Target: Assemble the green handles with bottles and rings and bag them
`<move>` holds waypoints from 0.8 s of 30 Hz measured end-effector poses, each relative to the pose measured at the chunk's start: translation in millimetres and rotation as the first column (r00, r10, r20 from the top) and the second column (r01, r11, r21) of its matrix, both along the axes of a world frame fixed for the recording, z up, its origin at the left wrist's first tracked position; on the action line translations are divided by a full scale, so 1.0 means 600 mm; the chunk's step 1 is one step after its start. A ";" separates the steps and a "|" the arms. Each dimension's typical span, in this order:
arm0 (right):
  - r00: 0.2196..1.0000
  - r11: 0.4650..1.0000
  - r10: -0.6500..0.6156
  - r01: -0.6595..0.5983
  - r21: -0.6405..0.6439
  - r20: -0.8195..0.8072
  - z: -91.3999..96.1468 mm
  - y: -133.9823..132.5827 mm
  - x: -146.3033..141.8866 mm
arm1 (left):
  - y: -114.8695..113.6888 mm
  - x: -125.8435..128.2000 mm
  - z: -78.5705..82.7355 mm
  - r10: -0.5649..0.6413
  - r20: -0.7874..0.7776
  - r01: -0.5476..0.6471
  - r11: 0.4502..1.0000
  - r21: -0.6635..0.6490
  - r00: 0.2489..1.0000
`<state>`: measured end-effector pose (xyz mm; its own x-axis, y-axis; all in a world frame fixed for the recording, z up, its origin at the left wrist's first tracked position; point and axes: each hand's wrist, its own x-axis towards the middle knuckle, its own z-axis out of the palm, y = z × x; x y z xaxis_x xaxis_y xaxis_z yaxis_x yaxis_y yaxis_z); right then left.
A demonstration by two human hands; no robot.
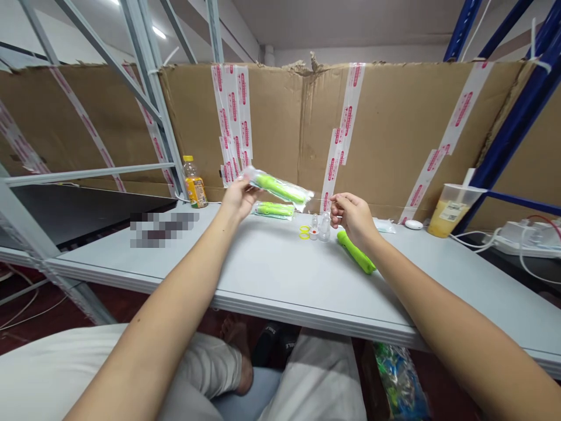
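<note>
My left hand (240, 197) is closed on one end of a clear plastic packet (280, 187), lifted above the table, with a bright green elongated piece inside. To its right, my right hand (352, 217) is apart from the packet, thumb and fingers pinched; whether anything is between them I cannot make out. Beneath the right hand lies a loose green tube-like piece (357, 252). Another packet with a green piece (274, 209) rests below the held one. Small clear plastic parts (324, 228) stand in the middle, beside yellow rings (304, 233).
A taped cardboard wall (280, 117) runs along the table's back. A juice bottle (195, 186) stands at the left, a drink cup (451, 210) at the right. Beyond the cup are a power strip (521, 242) and cables. Metal posts flank the grey table (280, 272).
</note>
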<state>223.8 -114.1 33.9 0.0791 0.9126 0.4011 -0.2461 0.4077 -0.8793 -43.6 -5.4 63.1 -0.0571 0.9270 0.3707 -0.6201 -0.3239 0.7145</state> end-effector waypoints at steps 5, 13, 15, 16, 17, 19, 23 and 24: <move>0.999 0.999 -0.034 0.034 -0.027 0.021 -0.003 0.002 -0.001 | 0.051 -0.073 -0.040 0.268 -0.017 -0.262 0.923 -0.281 0.963; 0.996 0.997 -0.069 0.071 -0.041 0.056 -0.002 0.005 0.001 | 0.103 -0.045 -0.071 0.264 -0.152 -0.300 0.900 -0.316 0.953; 0.995 0.996 -0.077 0.080 -0.036 0.063 -0.001 0.005 0.003 | 0.126 -0.041 -0.071 0.269 -0.192 -0.320 0.890 -0.324 0.944; 0.995 0.996 -0.080 0.083 -0.033 0.063 -0.001 0.005 0.004 | 0.137 -0.040 -0.072 0.275 -0.215 -0.334 0.883 -0.329 0.937; 0.995 0.996 -0.082 0.084 -0.030 0.062 0.000 0.006 0.005 | 0.148 -0.041 -0.073 0.278 -0.242 -0.349 0.875 -0.336 0.930; 0.994 0.996 -0.089 0.091 -0.025 0.058 0.000 0.008 0.008 | 0.164 -0.043 -0.075 0.271 -0.304 -0.373 0.857 -0.355 0.913; 0.991 0.992 -0.117 0.120 -0.036 0.070 -0.004 0.018 0.017 | 0.176 -0.044 -0.080 0.217 -0.438 -0.399 0.834 -0.381 0.872; 0.990 0.991 -0.127 0.129 -0.037 0.069 -0.005 0.021 0.020 | 0.174 -0.042 -0.081 0.211 -0.468 -0.411 0.829 -0.380 0.858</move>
